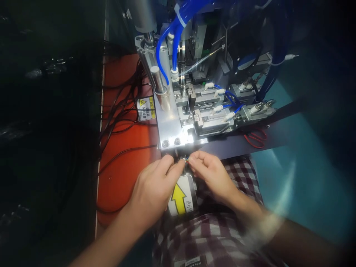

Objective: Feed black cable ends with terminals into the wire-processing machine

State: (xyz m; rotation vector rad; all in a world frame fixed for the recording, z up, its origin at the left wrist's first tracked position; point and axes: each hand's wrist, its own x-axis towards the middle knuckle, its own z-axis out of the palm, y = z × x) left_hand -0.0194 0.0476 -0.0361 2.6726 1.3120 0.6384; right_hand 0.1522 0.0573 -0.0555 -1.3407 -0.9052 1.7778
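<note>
Thin coloured wires point(187, 160) show between my two hands, just below the front edge of a shiny metal plate point(169, 128). My left hand point(157, 183) is closed, with thumb and forefinger pinched at the left end of the wires; what lies inside the fingers is hidden. From the right, my right hand point(210, 172) pinches the wires between thumb and fingertips. Under the hands is a white label with a yellow arrow point(178, 198), partly covered by my left hand.
A machine with metal slides point(208, 111) and blue air tubes point(175, 48) stands beyond the hands. Black cables point(119, 96) cross the orange surface point(122, 178) at the left. Red wire point(256, 139) lies coiled at the right. Checkered cloth point(214, 241) is below.
</note>
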